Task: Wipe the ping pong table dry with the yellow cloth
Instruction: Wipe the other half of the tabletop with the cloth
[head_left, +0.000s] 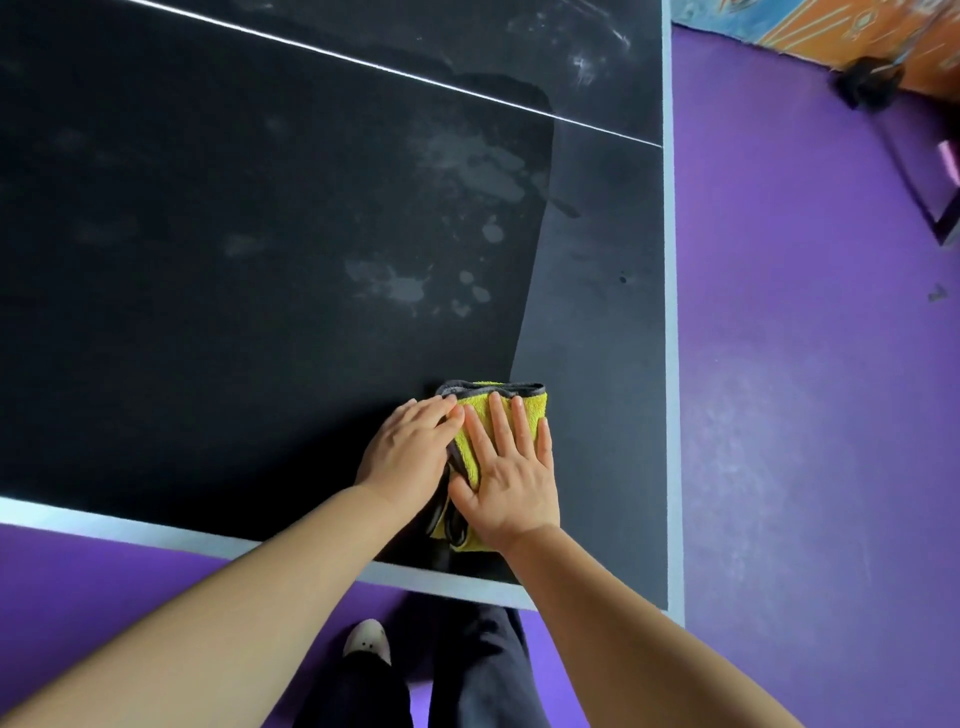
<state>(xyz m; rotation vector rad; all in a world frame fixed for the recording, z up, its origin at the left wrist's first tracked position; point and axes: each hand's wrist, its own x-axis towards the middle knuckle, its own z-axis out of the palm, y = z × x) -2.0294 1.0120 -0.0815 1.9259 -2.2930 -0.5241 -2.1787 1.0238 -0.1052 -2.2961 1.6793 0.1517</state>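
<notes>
The yellow cloth, folded and edged in grey, lies on the black ping pong table near its front right corner. My right hand presses flat on the cloth with straight, spread fingers. My left hand rests beside it on the cloth's left edge, fingers laid forward and touching the grey trim. Pale wet blotches mark the dark surface beyond the cloth, and more wet blotches sit closer in. A lighter strip runs along the table's right side.
The table's pale front edge and right edge border a purple floor. A white line crosses the far table. My legs and a shoe stand below the front edge. Dark objects sit on the floor at top right.
</notes>
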